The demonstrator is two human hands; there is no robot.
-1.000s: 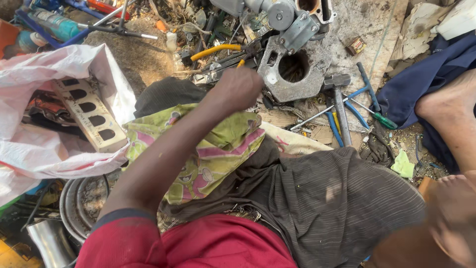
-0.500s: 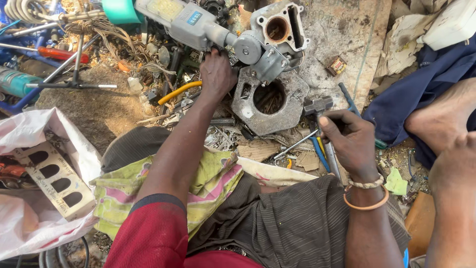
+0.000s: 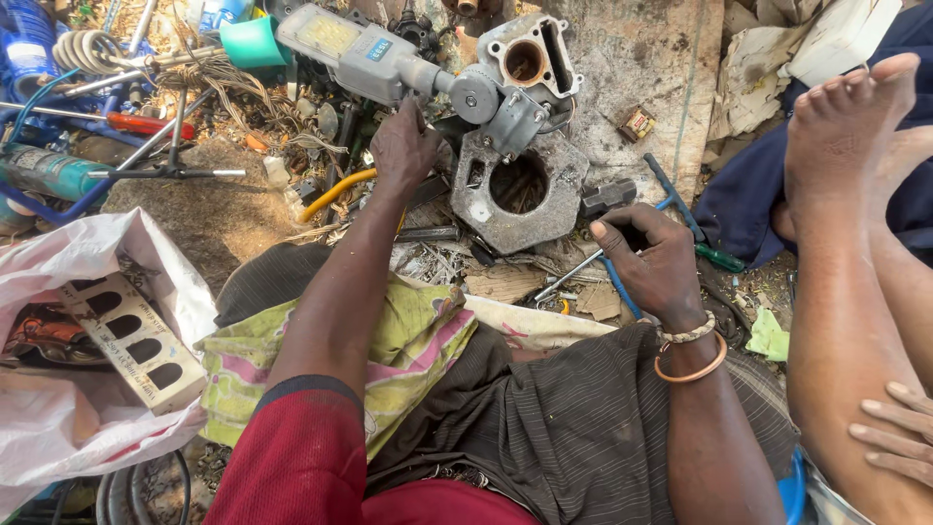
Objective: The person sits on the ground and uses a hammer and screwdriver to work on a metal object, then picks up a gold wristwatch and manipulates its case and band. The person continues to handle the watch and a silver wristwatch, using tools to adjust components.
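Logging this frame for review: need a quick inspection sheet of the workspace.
Surface: bare dirt ground, littered with scraps; grey slab behind.
Job's things: grey metal casing with a round hole; engine cylinder above it.
Clutter: grey lamp head, screwdrivers, blue-handled tool, small box, white bag holding a slotted metal block.
Grips: left hand rests on parts beside the casing, what it holds is hidden; right hand curled, fingers down among the tools.
Cables: yellow hose, coiled wire.
Surroundings: another person's leg and foot at right.
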